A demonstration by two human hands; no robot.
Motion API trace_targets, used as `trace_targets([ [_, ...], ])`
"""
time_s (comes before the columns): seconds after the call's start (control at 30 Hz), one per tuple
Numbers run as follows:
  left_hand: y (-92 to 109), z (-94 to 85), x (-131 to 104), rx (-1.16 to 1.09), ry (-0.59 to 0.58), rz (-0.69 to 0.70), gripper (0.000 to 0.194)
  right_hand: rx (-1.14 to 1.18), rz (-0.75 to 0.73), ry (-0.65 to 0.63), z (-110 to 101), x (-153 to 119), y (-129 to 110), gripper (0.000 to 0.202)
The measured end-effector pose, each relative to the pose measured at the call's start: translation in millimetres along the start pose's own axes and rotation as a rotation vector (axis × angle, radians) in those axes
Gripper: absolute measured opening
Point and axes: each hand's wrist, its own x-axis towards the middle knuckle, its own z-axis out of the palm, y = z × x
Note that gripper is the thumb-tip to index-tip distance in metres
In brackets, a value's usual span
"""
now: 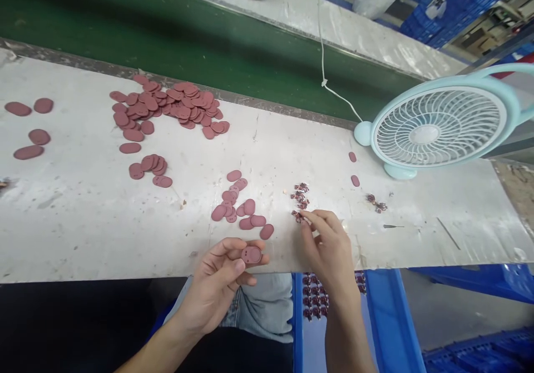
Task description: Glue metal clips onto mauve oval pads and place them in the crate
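Note:
My left hand (pixel 219 278) is closed around a dull red oval piece (pixel 251 255) with small holes and a raised round rim, held above the table's front edge between thumb and fingers. My right hand (pixel 327 242) pinches a small dark red figurine (pixel 297 216) at the table surface. Just beyond those fingertips, several similar small figurines (pixel 301 195) lie in a short row. Left of them is a loose group of dull red oval pieces (pixel 246 222), some overlapping. The figurine's fine details are too small to make out.
A big heap of red ovals (pixel 179 103) lies at the back left of the white table (pixel 283 145). At the right stand a light blue fan (pixel 438 128) with a cord, more figurines (pixel 376 203) and a thin metal rod (pixel 448 234). Below is a blue tray (pixel 400 328).

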Motion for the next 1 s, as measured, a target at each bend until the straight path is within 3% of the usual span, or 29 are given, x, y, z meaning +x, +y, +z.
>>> trace_targets([
  [0.07, 0, -0.1, 0, 0.008, 0.007, -0.003, 0.015, -0.155, -0.119, -0.085, 4, 7, 1, 0.033],
  [0.13, 0, -0.6, -1, 0.009, 0.012, 0.001, 0.014, -0.219, -0.143, -0.135, 5, 8, 3, 0.035],
  [0.37, -2, -1.3, -3, 0.049, 0.006, 0.013, 0.013, -0.187, -0.025, -0.259, -12, -6, -1, 0.023],
  [0.57, -2, 4.1, -1, 0.163, -0.022, 0.065, 0.014, 0.17, 0.087, -0.212, -25, -19, -8, 0.014],
  [0.67, -4, 3.8, -2, 0.211, -0.033, 0.079, 0.017, 0.467, 0.167, -0.156, -25, -33, -19, 0.009],
  [0.8, -8, 2.6, -7, 0.298, -0.048, 0.11, 0.02, 0.864, 0.354, -0.235, -18, -51, -41, 0.015],
  [1.0, -13, 5.8, -9, 0.321, -0.08, 0.136, 0.018, 0.959, 0.35, -0.254, -5, -54, -62, 0.015],
])
